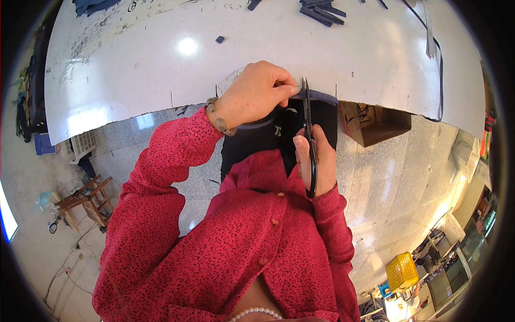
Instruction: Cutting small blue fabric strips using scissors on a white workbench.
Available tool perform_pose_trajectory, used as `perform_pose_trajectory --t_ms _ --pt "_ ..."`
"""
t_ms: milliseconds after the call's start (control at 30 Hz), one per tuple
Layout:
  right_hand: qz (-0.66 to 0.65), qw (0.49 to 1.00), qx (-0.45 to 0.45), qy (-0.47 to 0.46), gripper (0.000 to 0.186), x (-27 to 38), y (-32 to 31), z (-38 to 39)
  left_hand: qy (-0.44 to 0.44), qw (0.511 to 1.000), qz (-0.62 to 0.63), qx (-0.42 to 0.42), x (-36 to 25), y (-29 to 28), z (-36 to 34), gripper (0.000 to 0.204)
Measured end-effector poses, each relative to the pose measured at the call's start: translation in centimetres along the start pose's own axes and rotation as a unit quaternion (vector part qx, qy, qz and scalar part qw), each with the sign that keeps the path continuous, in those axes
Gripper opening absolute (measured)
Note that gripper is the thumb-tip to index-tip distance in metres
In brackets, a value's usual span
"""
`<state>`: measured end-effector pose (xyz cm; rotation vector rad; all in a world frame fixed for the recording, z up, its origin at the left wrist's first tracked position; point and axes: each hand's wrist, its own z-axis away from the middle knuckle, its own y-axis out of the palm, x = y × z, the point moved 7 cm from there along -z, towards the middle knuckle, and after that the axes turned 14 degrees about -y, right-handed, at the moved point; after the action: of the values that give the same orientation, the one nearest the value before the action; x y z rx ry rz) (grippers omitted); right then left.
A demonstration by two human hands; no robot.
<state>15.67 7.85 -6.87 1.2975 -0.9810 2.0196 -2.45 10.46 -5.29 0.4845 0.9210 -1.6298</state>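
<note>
My left hand [260,88], with a beaded bracelet at the wrist, is closed in a pinch at the table's near edge. Between its thumb and finger is the end of a dark navy fabric strip [322,96], which runs to the right along the edge. In my right hand [323,161] are black-handled scissors [307,110], pointing away from me. Their blades cross the strip just right of my left fingertips and look nearly closed; whether they cut into the cloth I cannot tell. Dark cloth hangs below the strip, in front of my lap.
Several cut navy strips [322,12] lie at the far side of the white table [161,70]. A small dark scrap [220,39] rests nearer. Below the edge at right sits an open brown box [383,126]. A wooden stool [88,201] stands on the left.
</note>
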Motion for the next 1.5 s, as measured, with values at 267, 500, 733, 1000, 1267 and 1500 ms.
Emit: perform_pose_trajectory --t_ms 267,500,733,1000,1267,1500 --pt "0.029 0.997 0.075 0.004 0.046 -0.1 -1.8 -0.4 -0.004 0.999 0.036 -0.008 0.5 0.0 0.4 0.021" --pt "-0.224 0.967 -0.087 -0.082 0.046 2.0 -3.7 0.2 -0.001 0.984 0.132 0.123 -0.9 3.7 4.0 0.015" --pt "-0.173 0.968 -0.14 -0.113 0.04 2.8 -4.1 -0.5 -0.017 0.987 0.102 0.119 -1.1 4.9 4.8 0.016" --pt "-0.148 0.96 -0.192 -0.138 0.038 3.0 -6.3 -2.1 0.062 0.993 0.084 0.057 0.4 2.3 4.8 0.016" --pt "-0.077 0.961 -0.231 -0.128 0.038 2.8 -7.5 -4.2 0.123 0.991 -0.026 -0.039 -1.5 1.1 2.2 0.018" --pt "-0.098 0.978 -0.174 -0.067 0.037 0.9 -5.4 -1.2 0.087 0.995 -0.033 -0.042 -0.8 0.8 1.2 0.02"
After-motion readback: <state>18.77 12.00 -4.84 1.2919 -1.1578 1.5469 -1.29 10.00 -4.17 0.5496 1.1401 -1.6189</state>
